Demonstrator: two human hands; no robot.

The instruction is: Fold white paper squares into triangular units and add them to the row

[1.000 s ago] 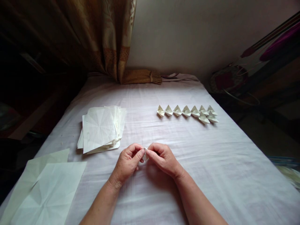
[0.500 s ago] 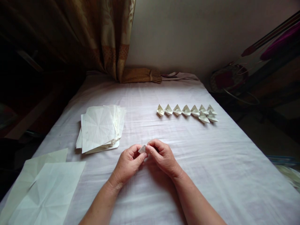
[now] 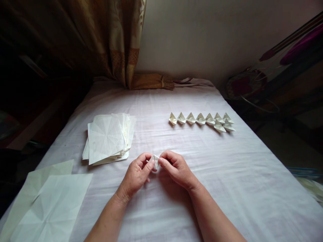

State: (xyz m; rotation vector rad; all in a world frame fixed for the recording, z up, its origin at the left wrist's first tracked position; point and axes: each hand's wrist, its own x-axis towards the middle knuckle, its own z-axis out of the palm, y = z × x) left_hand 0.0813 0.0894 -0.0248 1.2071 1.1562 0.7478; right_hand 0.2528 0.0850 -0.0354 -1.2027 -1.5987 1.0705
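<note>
Between my two hands is a small folded white paper (image 3: 156, 161), its pointed tip facing up. My left hand (image 3: 138, 171) pinches its left side between thumb and fingers. At the right edge, the thumb and forefinger of my right hand (image 3: 176, 169) grip the same piece. Several folded paper boats (image 3: 200, 119) stand in a row to the far right, with two more in front at the row's right end. A stack of creased paper sheets (image 3: 107, 136) lies beyond my left hand.
Two larger creased sheets (image 3: 54, 205) overlap at the near left. A pale sheet (image 3: 242, 188) covers the bed-like surface. A gold-brown curtain (image 3: 126, 43) hangs at the back, its end resting on the far edge beside a wall (image 3: 196, 40).
The folded paper has been turned so that its point is now upward and more of its face shows. My hands have shifted slightly apart; the boats and sheets stay put.
</note>
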